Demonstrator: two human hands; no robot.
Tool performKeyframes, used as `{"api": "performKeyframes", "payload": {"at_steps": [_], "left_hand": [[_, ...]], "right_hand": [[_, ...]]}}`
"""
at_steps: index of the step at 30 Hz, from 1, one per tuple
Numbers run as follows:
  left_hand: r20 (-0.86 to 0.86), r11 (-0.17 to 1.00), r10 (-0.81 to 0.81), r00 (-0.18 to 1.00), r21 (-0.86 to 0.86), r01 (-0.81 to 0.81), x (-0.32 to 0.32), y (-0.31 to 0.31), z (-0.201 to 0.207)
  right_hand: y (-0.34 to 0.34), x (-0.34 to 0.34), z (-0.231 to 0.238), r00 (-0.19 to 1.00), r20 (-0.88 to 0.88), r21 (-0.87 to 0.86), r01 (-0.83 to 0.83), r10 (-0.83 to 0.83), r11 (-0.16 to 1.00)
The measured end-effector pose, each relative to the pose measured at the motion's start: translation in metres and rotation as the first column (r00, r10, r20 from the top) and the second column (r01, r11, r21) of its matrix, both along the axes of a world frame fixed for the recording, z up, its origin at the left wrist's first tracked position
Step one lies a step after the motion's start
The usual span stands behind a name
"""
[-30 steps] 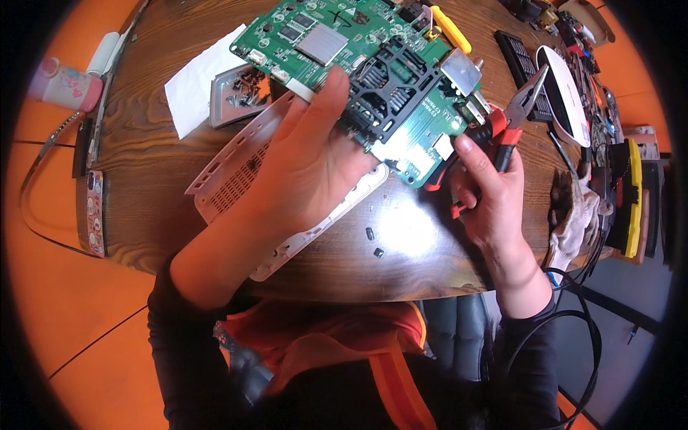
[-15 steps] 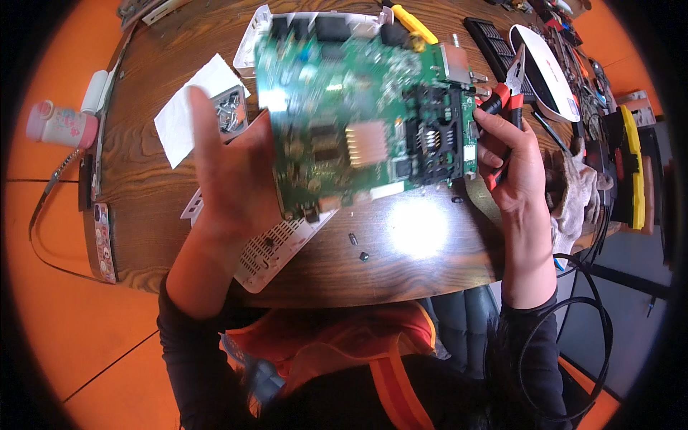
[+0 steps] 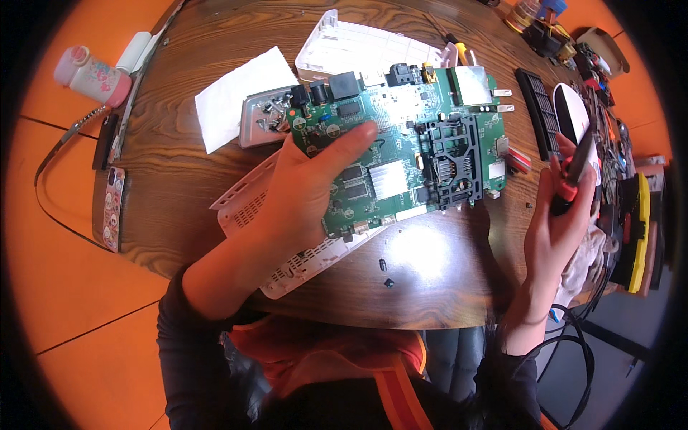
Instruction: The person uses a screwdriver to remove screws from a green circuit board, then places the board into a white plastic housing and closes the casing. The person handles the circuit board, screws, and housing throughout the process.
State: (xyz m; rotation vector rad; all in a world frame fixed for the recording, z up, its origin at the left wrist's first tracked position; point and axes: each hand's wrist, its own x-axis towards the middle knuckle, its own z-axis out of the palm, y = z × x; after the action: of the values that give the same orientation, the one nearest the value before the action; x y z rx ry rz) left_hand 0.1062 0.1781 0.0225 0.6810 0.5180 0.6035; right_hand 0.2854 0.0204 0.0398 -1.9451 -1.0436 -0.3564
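My left hand (image 3: 290,193) grips a green circuit board (image 3: 408,143) at its left side, thumb laid across the top face and the other fingers hidden beneath. The board is raised and tilted, showing a silver heat sink (image 3: 388,179) and a black card-slot frame (image 3: 455,165). Off its right edge, my right hand (image 3: 555,222) is closed round red-handled pliers (image 3: 567,188), their dark jaws pointing away from me. Partly under the board lies a white vented casing half (image 3: 304,261). Another white casing piece (image 3: 365,46) sits behind it.
A shallow tray of screws (image 3: 269,118) rests on white paper (image 3: 233,100) at left. Two small dark parts (image 3: 385,274) lie near the front table edge. A white device (image 3: 570,107), a black slatted part (image 3: 536,111) and many tools crowd the right. A phone (image 3: 113,208) lies far left.
The board has moved slightly right and toward me, and my left thumb now presses on its face. My right hand has drawn away from the board to the right with the pliers.
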Motion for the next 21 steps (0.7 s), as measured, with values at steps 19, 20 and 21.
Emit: {"api": "performKeyframes", "payload": {"at_steps": [19,20,21], "left_hand": [[-0.106,0.941,0.134,0.985,0.326,-0.094,-0.008,-0.015,0.002],[-0.100,0.939,0.138,0.985,0.329,-0.098,-0.008,-0.015,0.002],[-0.085,0.939,0.136,0.987,0.330,-0.101,-0.008,-0.016,0.001]], "right_hand": [[-0.001,-0.005,-0.009,0.950,0.309,-0.247,0.118,-0.037,0.962],[-0.001,-0.005,-0.010,0.947,0.320,-0.250,0.122,-0.037,0.961],[-0.001,-0.006,-0.010,0.943,0.331,-0.253,0.126,-0.037,0.959]]}}
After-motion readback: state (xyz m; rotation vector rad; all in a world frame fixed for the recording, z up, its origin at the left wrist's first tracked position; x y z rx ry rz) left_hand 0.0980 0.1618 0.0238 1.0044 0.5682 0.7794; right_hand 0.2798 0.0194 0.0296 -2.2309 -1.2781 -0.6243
